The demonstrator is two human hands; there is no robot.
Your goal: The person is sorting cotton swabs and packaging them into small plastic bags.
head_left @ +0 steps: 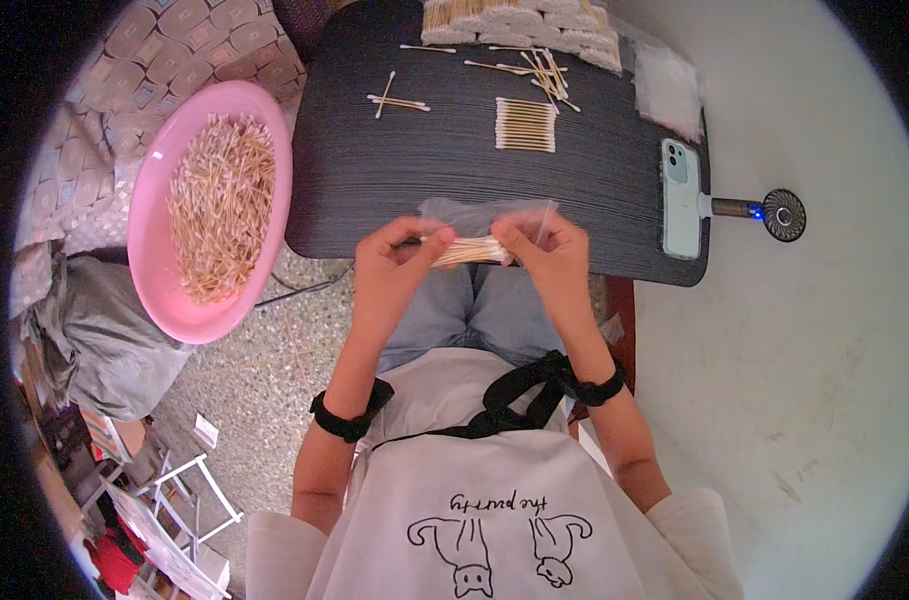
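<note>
**Q:** What's in frame, left to right?

**A:** A pink basin (154, 190) heaped with loose cotton swabs sits off the dark table (374, 190). My left hand (389, 262) pinches one end of a swab bundle (466, 250); my right hand (546, 250) grips the other end together with a clear plastic bag (474, 212), just past the table's near edge. A phone (680, 198) lies to the right.

**Q:** Which step is this?

**A:** Bagging, I'd judge. Next calls for holding the bag's mouth open and sliding the bundle in squarely, without fanning the sticks.
</note>
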